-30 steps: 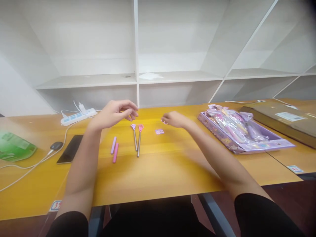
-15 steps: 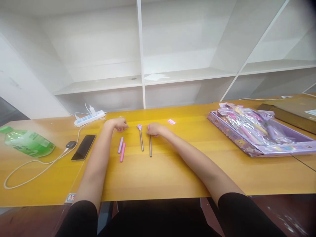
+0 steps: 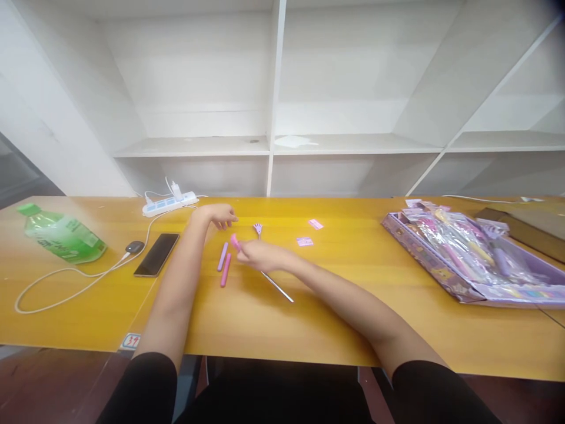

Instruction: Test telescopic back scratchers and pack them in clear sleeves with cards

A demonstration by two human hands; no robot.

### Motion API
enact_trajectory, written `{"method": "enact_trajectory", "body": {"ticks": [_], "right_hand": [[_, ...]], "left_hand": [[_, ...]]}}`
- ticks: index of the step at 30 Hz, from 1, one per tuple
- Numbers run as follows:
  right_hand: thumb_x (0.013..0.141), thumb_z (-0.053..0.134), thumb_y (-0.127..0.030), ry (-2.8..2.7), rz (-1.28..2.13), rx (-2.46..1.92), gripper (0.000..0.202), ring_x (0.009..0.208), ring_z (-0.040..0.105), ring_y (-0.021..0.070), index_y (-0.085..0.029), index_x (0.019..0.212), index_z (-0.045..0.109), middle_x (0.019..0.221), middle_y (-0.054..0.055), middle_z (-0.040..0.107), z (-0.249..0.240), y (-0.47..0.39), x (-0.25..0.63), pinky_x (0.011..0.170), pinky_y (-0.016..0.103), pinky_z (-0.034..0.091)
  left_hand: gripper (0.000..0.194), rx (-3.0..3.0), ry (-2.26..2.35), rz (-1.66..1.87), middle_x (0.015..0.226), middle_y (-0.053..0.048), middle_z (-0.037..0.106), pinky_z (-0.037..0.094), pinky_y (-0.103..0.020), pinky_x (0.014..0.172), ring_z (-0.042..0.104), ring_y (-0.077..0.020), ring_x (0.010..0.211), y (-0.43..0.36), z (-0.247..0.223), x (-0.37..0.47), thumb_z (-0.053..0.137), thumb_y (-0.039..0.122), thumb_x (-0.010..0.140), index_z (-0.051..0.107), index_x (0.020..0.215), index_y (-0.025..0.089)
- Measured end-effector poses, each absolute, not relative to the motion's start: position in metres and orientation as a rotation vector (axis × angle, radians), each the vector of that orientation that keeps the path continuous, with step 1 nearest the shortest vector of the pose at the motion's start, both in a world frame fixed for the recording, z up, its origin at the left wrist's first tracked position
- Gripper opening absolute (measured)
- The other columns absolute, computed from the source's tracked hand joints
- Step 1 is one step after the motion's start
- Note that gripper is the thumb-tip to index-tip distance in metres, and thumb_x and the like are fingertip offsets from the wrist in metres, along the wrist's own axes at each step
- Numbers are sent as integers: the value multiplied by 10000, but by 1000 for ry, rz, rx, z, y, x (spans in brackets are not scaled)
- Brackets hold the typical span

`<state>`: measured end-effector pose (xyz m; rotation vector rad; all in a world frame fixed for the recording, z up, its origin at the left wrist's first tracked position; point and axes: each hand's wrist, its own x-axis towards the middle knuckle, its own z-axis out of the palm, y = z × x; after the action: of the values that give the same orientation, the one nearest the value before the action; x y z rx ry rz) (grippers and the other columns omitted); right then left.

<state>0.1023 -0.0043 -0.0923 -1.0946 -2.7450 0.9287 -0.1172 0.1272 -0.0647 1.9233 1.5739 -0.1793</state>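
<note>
My right hand [image 3: 260, 255] is closed around a pink back scratcher [image 3: 279, 288], just below its pink head. Its metal rod slants down to the right. Partly behind this hand lies a second back scratcher with a purple hand-shaped head [image 3: 258, 228]. My left hand [image 3: 220, 215] hangs over the table to the left, fingers bent downward and apart, with nothing seen in it. Between my forearms lie a purple handle tube [image 3: 223, 257] and a pink handle tube [image 3: 225, 271], side by side.
Two small pink cards [image 3: 304, 241] lie beyond my right forearm. At right stands a purple display box [image 3: 428, 268] of wrapped items, before a brown carton [image 3: 525, 227]. On the left are a phone [image 3: 156, 254], a green bottle [image 3: 64, 235], cables and a power strip [image 3: 170, 204].
My right hand has moved left and nearer to me, turning the pink back scratcher to a slant. A second card now shows where that hand was. The whole view has shifted slightly.
</note>
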Motion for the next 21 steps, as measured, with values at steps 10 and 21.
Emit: {"method": "enact_trajectory", "body": {"ticks": [10,21], "right_hand": [[1188,463,-181,-3027,382,-764,330,1055,844,285,-165,1467,638,1201,154,848,-135,-32,78,898,376,627],[1127,476,-41,-3088,-156,-731,261,789,781,248,-94,1117,732,890,127,787,-70,-59,102,648,320,493]], "left_hand": [[606,1960,1595,-116,1427,-243,788,680,-338,928,836,-316,1174,108,-40,-121,672,534,923,706,1364,119],[541,2070,1544,5,1158,-173,858,654,-363,908,830,-298,1025,77,-12,-99,697,687,902,782,1016,165]]}}
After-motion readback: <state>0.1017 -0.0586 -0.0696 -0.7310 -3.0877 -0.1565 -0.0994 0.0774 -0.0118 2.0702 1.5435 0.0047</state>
